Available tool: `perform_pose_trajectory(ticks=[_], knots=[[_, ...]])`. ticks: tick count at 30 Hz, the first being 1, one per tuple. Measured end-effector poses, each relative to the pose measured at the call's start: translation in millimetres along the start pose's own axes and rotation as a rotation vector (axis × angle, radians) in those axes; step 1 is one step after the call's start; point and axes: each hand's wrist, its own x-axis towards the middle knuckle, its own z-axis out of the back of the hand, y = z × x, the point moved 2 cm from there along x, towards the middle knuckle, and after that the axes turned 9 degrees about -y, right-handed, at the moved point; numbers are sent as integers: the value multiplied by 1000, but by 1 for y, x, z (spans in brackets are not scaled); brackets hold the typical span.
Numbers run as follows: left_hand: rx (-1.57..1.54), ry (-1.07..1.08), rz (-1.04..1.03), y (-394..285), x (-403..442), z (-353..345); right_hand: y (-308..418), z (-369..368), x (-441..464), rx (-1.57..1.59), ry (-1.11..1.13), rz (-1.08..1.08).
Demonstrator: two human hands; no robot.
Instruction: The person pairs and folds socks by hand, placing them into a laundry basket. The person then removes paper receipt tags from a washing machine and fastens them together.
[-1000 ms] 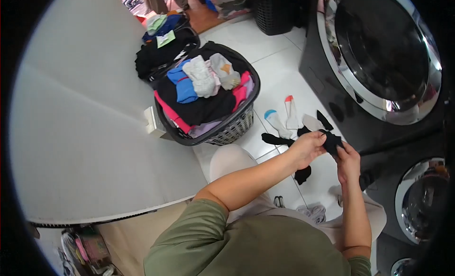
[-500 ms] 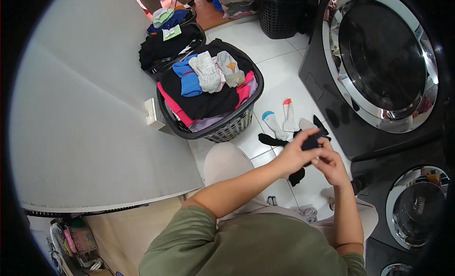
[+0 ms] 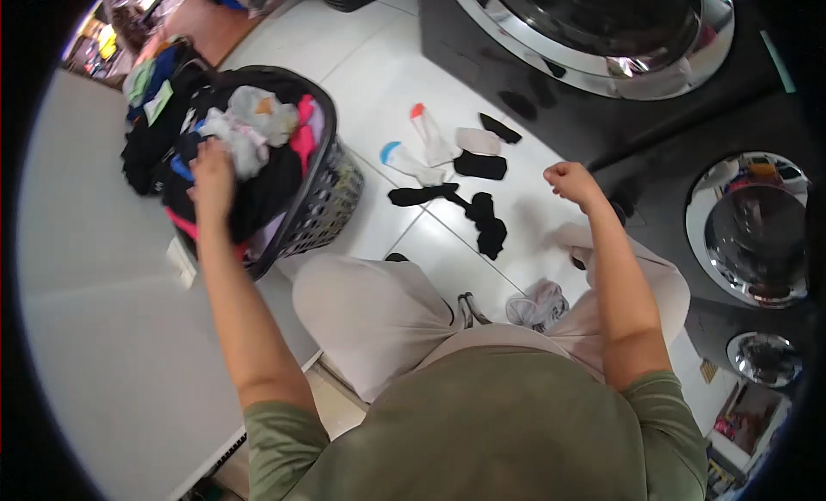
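My left hand (image 3: 212,176) is over the clothes in the laundry basket (image 3: 320,191), its fingers apart and the tips touching a dark folded bundle (image 3: 192,145), which looks like socks. Beside it lie a pale grey-white bundle (image 3: 243,152) and a grey one with an orange patch (image 3: 265,114), on black clothing. My right hand (image 3: 570,182) hovers above the floor with its fingers curled and nothing visible in them. Left of it on the tiles are a blue-toed white sock (image 3: 413,163), a red-toed white sock (image 3: 432,135), a pinkish-white sock (image 3: 478,141) and several black socks (image 3: 480,165).
A second heap of dark clothes (image 3: 146,144) stands behind the basket. Dark front-loading machines (image 3: 482,79) line the right side. A pale panel (image 3: 95,243) borders the left. My knees (image 3: 353,316) frame the floor, with a clear plastic bag (image 3: 538,307) between them.
My hands have separated. The left one has carried the dark bundle from above the floor to the basket, while the right one stayed over the floor. The view has turned.
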Motion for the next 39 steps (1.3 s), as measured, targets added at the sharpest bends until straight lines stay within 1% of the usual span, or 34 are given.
perform_pose_trajectory(ticks=[1, 2, 3, 4, 5, 6, 7, 8, 9, 10, 11, 12, 14, 15, 17, 18, 19, 20, 21, 24, 25, 26, 28, 29, 30, 32, 33, 34, 36, 37, 39], knots=[[19, 140, 166, -41, 3, 53, -33, -6, 23, -28, -105, -8], [42, -20, 243, -50, 0, 68, -58, -14, 42, -60, -203, -5], [67, -166, 273, -81, -11, 95, -71, -27, 53, -109, -191, -8], [-85, -393, 174, -104, -20, 107, -79, -43, 65, -157, -168, -10], [-401, -578, 106, -161, -35, 132, -85, -63, 76, -201, -143, -10], [-761, -671, -20, -191, -41, 127, -88, -88, 84, -199, -99, 53], [-937, -678, -32, -231, -55, 123, -83, -110, 88, -148, 6, 56], [-994, -629, -228, -249, -63, 98, -78, -133, 93, -79, 56, 51], [-825, -484, -324, -265, -70, 80, -81, -158, 100, 105, 37, -30], [-900, -248, -250, -285, -74, 67, -68, -171, 98, 231, -24, -139], [-902, -89, -259, -292, -74, 52, -73, -190, 106, 378, -54, -284], [-916, 88, -180, -293, -72, 37, -77, -206, 120, 524, -86, -425], [-994, 262, -81, -294, -64, 14, -83, -224, 138, 532, -167, -522], [-951, 287, -63, -293, -61, 4, -85, -229, 143, 539, -217, -574], [-873, 351, -29, -290, -61, -15, -81, -233, 153, 639, -136, -302], [-866, 373, -57, -291, -63, -21, -73, -228, 155, 685, -98, -158], [-862, 391, -86, -294, -65, -27, -44, -213, 144, 721, -17, -20], [-862, 408, -115, -296, -68, -33, 0, -188, 122, 751, 63, 117], [-852, 407, -221, -298, -72, -39, 37, -167, 102, 786, 208, 173], [-819, 333, -319, -311, -86, -45, 117, -106, 50, 834, 613, 368], [-861, 395, -285, -310, -84, -43, 131, -90, 42, 891, 712, 444], [-900, 456, -247, -309, -82, -41, 139, -80, 41, 987, 699, 484], [-992, 919, 30, -299, -65, -15, 149, -69, 46, 1186, 676, 568], [-1134, 878, 143, -292, -65, -11, 155, -75, 48, 1340, 604, 538], [-1105, 874, 247, -286, -60, 0, 148, -87, 59, 1420, 457, 414], [-1081, 707, 243, -269, -58, -2, 126, -138, 91, 1441, 334, 150], [-1033, 622, 149, -263, -57, -6, 114, -175, 96, 1080, 331, 148], [-1116, 564, 203, -261, -59, -12, 102, -219, 98, 721, 321, 146], [-1280, 437, 308, -262, -61, -19, 84, -303, 68, 67, 245, 585], [-1170, 395, 257, -263, -61, -15, 74, -327, 49, -224, 225, 653], [-976, 269, 189, -269, -61, -2, 42, -356, 29, -495, 77, 736]])
